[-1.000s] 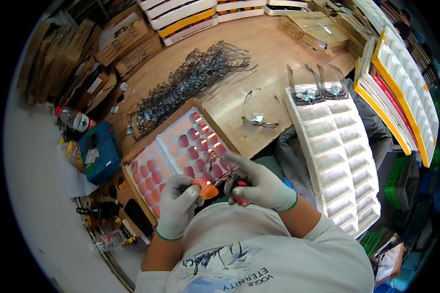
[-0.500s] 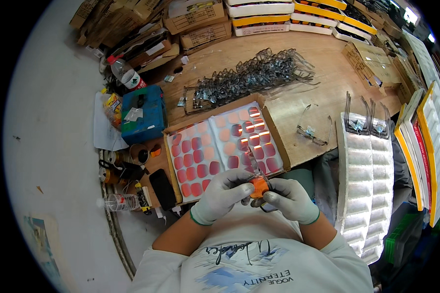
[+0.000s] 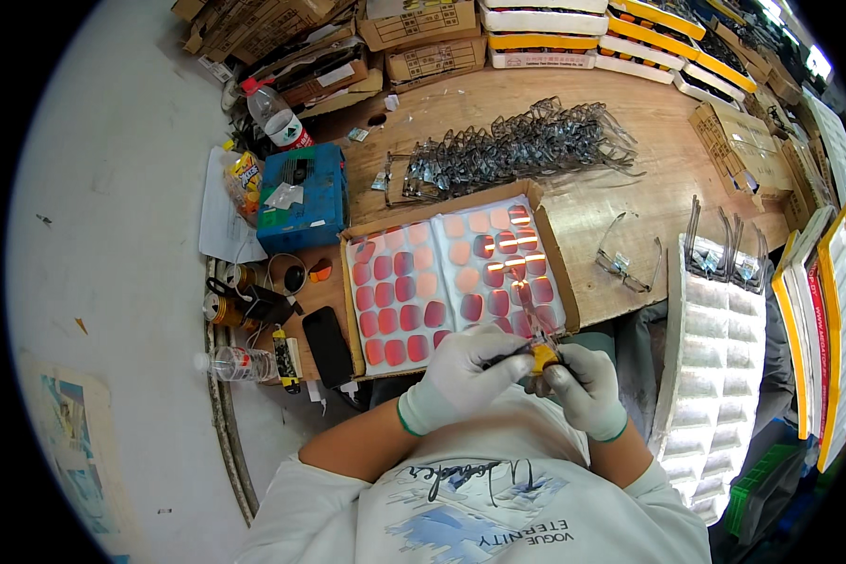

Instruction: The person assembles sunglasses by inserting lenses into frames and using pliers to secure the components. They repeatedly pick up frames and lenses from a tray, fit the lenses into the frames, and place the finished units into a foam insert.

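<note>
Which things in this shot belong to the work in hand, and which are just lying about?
Likely in use: held orange lens, lens box, heap of spectacle frames, white foam tray.

Seemingly just lying about: blue box, black phone, red-capped bottle.

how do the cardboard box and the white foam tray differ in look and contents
The cardboard box is brown and broad; the foam tray is white, long and narrow. The box holds reddish and pink lenses in rows; the tray holds eyeglass frames at its far end. The tray has compartments; the box shows none. Both are open on top.
</note>
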Motion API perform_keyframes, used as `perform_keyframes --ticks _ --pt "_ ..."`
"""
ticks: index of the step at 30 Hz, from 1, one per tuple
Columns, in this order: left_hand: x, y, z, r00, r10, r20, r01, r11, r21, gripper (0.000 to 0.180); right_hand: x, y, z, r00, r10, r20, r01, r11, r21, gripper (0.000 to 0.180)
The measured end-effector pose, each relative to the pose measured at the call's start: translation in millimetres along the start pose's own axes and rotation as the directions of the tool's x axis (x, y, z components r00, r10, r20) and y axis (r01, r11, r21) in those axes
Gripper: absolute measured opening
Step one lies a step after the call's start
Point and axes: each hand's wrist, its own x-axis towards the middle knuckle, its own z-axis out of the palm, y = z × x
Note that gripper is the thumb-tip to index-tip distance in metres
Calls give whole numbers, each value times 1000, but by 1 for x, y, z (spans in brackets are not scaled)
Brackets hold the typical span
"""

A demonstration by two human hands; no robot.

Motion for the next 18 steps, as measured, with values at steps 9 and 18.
perform_keyframes --ticks 9,18 --pt "5 3 2 985 165 -53 -142 944 298 23 7 4 1 999 -6 -49 3 998 -69 15" --pt "30 -9 -8 998 5 57 -28 913 407 22 30 13 -17 996 15 89 30 877 -480 28"
